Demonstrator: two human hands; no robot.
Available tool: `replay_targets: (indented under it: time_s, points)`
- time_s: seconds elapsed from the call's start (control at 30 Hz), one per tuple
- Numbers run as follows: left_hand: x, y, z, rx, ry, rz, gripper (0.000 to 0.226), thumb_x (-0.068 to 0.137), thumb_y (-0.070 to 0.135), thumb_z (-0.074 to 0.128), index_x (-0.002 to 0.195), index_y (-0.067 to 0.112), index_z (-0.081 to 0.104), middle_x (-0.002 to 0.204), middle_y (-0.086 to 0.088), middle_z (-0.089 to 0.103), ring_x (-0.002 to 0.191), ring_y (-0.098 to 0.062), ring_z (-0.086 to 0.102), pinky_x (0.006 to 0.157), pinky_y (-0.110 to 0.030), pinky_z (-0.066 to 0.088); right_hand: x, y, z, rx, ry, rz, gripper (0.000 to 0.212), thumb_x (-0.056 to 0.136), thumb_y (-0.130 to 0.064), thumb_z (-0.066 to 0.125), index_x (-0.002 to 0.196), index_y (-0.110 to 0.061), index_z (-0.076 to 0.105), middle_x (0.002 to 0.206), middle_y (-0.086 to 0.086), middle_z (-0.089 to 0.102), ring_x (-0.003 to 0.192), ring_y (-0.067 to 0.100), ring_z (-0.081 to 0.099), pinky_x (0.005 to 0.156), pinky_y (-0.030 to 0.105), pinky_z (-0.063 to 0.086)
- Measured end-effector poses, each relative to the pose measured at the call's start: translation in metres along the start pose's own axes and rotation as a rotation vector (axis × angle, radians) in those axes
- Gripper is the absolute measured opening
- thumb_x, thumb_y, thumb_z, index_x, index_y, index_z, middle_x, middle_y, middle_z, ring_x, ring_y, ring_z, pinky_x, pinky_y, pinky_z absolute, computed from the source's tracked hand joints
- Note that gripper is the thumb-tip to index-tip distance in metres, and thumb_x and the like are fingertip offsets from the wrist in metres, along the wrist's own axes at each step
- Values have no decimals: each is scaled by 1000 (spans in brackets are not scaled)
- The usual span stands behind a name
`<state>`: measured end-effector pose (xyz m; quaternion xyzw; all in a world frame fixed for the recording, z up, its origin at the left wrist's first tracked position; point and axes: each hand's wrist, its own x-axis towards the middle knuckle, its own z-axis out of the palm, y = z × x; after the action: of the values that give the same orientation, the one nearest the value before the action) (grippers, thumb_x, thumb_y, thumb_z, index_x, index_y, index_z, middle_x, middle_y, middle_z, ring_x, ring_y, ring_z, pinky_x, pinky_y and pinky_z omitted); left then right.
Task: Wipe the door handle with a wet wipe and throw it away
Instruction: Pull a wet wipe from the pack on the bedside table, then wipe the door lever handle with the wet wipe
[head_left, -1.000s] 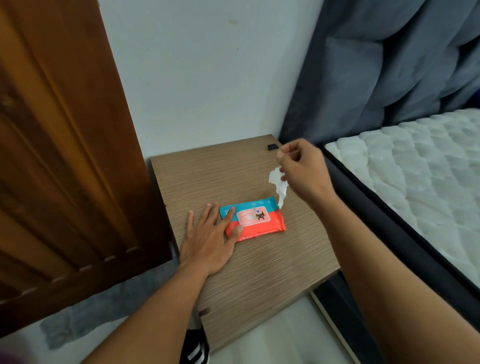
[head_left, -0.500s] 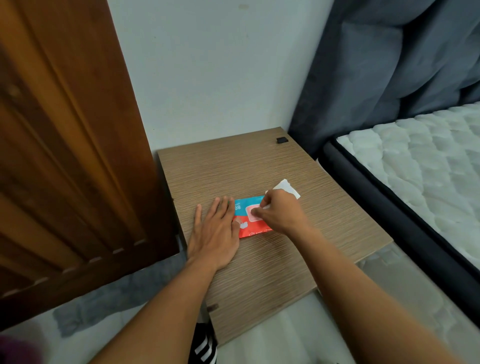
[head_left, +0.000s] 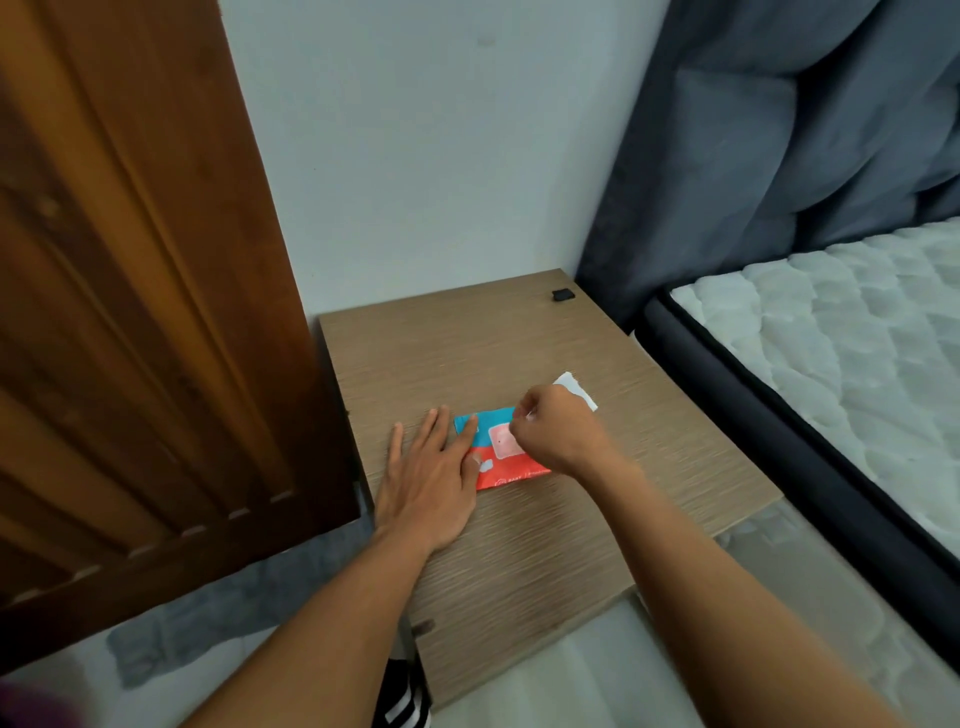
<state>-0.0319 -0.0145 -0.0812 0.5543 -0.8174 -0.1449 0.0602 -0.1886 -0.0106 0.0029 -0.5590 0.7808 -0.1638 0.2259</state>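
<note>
On the wood-grain bedside table (head_left: 467, 353) lies the red and teal wet wipe pack (head_left: 496, 457), and everything else is placed from it; the left hand (head_left: 431, 483) lies flat at the pack's left end, fingers straight, fingertips pressing on its teal corner and pinning it down; the right hand (head_left: 556, 436) sits over the pack's right half, fingers curled round a white wet wipe (head_left: 576, 389), whose free corner sticks out past the knuckles beyond the pack's far right; whether the hand touches the pack's flap cannot be told. Left of the pack stands the brown wooden door (head_left: 130, 312); its handle is out of view; behind the pack, at the table's back corner, sits a small black object (head_left: 562, 295); right of the pack is a quilted mattress (head_left: 831, 338). The step in hand looks like the end of fetching the wipe, perhaps closing the flap; wiping has not begun. The next move calls for releasing the pack, turning left to the door and finding the handle higher up; no bin shows, so one must be found afterwards.
</note>
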Motion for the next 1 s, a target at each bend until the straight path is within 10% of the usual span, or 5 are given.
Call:
replay_targets:
  time_s: [0.27,0.43,0.73,1.0]
  points:
    - [9,8,-34,-293,-51,-84,55,106,42,40,158,29,28,168,1,26,155,-19,19,126,-43,12,-14,-38,-71,224,144,-133,9,90,-17,65,93,-16,74,84,2,74,78,18,71,78,43,61]
    - [12,29,-93,-571,146,-50,70,94,37,65,157,32,33,161,8,38,145,-20,40,114,-35,37,-39,-71,-112,408,154,-240,14,89,-20,70,98,-12,78,91,1,75,81,10,65,76,30,52]
    - [-17,32,-212,-944,284,60,9,96,27,68,97,23,76,96,2,75,94,-19,70,82,-31,57,-67,-127,-160,601,85,-337,15,90,-15,65,97,-22,77,102,-6,75,95,7,66,67,19,45]
    - [-63,-3,-297,-1298,327,-43,16,98,25,63,98,20,78,100,2,78,101,-20,73,93,-40,59,-92,-199,-160,678,-185,-228,60,87,-66,54,124,-19,61,115,2,69,104,23,68,89,40,57]
